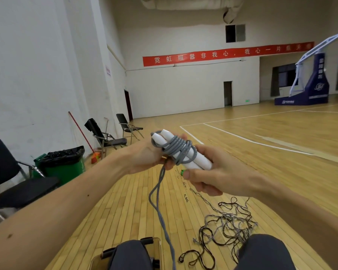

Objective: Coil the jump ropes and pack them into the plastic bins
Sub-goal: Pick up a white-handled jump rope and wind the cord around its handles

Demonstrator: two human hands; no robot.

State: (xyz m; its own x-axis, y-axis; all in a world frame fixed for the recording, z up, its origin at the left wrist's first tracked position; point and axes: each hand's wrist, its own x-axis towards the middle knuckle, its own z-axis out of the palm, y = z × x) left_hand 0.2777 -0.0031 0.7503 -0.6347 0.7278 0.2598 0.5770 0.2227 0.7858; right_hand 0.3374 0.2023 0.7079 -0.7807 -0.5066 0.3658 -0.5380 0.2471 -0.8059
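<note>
Nearest, at the bottom edge: a clear plastic bin (158, 250) on the wooden floor (242, 152), mostly hidden behind the left knee (129, 256). Inside, two dark rounded handle-like ends showing near the rim; rest of the contents hidden. Just right of it, beside the right knee (265, 252), a loose tangle of thin ropes (228, 228) spread over the boards, outside any container.

Higher, mid-frame, held in the air above the floor: the grey jump rope (179, 150), several turns wound tight round its two white handles (195, 162) laid side by side. Left hand (144, 158) wrapped round the far end of the bundle, fingers curled behind it. Right hand (213, 172) closed on the other end of the handles, thumb underneath, fingers over the top. Unwound tail (158, 199) hanging down from between the hands as a doubled strand, passing just right of the bin and out of the bottom edge.

Further back on the left: a black chair (12, 184), then a green waste bin (66, 168) lined with a black bag (64, 153); contents not visible. Beyond, two folding chairs (107, 137) and a red-handled broom (80, 131) leaning on the white wall (27, 75).

Farthest: a red banner (222, 53) across the end wall, a blue basketball stand (312, 88) at right.
</note>
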